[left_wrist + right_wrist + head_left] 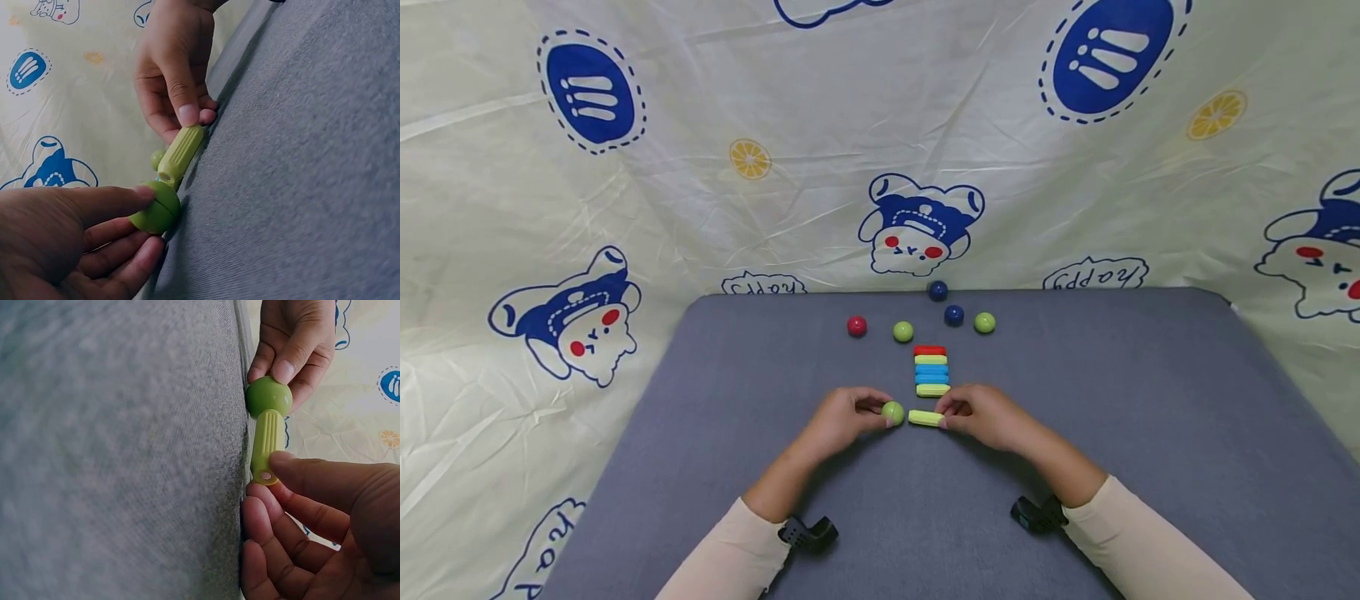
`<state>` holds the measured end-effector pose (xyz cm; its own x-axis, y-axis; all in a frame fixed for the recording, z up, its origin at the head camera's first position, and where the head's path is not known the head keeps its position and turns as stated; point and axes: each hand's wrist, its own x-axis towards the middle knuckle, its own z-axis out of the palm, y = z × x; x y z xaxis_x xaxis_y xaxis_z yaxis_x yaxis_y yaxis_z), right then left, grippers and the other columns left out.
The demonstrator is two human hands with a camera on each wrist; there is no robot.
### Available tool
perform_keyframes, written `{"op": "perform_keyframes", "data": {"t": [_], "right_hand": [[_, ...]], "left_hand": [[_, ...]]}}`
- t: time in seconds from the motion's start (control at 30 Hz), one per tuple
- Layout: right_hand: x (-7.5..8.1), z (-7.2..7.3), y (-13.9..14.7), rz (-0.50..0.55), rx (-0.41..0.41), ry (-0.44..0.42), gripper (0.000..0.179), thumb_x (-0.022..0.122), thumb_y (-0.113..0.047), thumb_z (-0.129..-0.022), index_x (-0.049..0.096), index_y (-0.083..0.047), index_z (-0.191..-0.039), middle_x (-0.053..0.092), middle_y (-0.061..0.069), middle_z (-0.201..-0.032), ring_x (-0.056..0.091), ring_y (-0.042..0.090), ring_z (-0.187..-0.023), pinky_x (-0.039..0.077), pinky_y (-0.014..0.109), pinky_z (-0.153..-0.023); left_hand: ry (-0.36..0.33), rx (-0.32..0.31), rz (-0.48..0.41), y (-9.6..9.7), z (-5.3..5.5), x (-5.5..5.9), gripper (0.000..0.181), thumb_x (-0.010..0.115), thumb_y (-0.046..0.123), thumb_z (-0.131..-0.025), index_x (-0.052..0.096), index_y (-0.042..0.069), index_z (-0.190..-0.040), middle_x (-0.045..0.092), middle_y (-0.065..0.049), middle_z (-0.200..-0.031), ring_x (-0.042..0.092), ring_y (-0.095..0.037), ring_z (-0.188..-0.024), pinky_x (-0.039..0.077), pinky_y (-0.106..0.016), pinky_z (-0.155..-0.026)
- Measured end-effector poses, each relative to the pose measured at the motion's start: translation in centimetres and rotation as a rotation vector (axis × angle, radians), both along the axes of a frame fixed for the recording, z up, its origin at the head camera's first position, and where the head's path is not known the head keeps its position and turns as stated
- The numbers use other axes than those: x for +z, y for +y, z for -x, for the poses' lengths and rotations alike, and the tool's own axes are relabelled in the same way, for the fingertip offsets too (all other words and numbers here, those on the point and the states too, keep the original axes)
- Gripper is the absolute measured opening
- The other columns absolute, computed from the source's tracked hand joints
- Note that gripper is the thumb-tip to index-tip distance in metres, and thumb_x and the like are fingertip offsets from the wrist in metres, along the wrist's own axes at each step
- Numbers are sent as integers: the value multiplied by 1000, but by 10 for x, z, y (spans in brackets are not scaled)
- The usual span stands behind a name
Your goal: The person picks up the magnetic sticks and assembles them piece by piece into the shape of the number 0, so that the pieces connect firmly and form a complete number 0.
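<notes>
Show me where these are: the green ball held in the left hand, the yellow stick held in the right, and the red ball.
Held green ball (159, 214): left wrist view, on its exposed curved side.
Held yellow stick (268, 439): right wrist view, on its ridged side.
Red ball (857, 326): head view, mid-surface.

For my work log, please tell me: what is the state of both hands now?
Left hand: closed, pinching a green ball.
Right hand: closed, pinching a yellow-green stick.

The left hand (53, 240) and right hand (347, 553) are cropped in their own wrist views; the right one blurs the grey tabletop (94, 456).
</notes>
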<state>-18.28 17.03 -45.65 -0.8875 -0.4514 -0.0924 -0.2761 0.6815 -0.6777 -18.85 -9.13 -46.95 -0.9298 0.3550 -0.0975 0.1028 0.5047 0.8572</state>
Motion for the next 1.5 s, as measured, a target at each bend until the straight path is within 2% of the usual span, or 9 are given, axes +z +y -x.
{"op": "perform_keyframes", "data": {"t": [0.27,0.47,0.67,0.9,1.13,1.5], "right_hand": [[-2,0,0,21,-14,-38,10,71,-16,-95,73,-10,-103,69,0,-91,59,10,-82,49,28,-75],[-7,2,3,65,-31,-74,11,71,-17,-95,73,-11,-104,69,0,-92,60,11,-82,49,28,-75],[-11,4,5,99,-40,-94,12,71,-17,-95,73,-10,-104,69,1,-92,60,13,-82,50,28,-73],[-12,7,9,133,-7,-88,15,72,-19,-94,73,-9,-105,70,3,-93,61,13,-83,50,25,-72],[-8,12,20,207,-90,-132,24,71,-19,-95,71,-5,-114,70,8,-99,61,16,-80,53,29,-69],[0,21,32,240,-229,-12,31,71,-21,-95,69,-4,-121,73,11,-106,65,24,-83,54,32,-69]], "left_hand": [[-19,-8,-43,4,-4,-3,27,80,19,-87,75,9,-111,76,-6,-103,70,-13,-95,56,-25,-80],[-18,-15,-110,2,-5,-8,31,80,16,-87,74,8,-117,75,-9,-109,70,-17,-100,55,-26,-84],[-29,-5,-131,2,-4,-11,28,81,17,-86,76,10,-113,76,-8,-104,69,-12,-95,55,-23,-81],[-42,-2,-156,1,-3,-14,28,81,16,-86,76,10,-113,76,-9,-105,68,-10,-93,54,-23,-80],[-57,0,-167,1,-2,-15,30,82,18,-86,76,10,-114,75,-9,-106,67,-10,-94,54,-24,-81],[-60,6,-173,1,-4,-14,29,81,17,-86,76,10,-114,75,-9,-106,66,-9,-93,53,-23,-80]]}}
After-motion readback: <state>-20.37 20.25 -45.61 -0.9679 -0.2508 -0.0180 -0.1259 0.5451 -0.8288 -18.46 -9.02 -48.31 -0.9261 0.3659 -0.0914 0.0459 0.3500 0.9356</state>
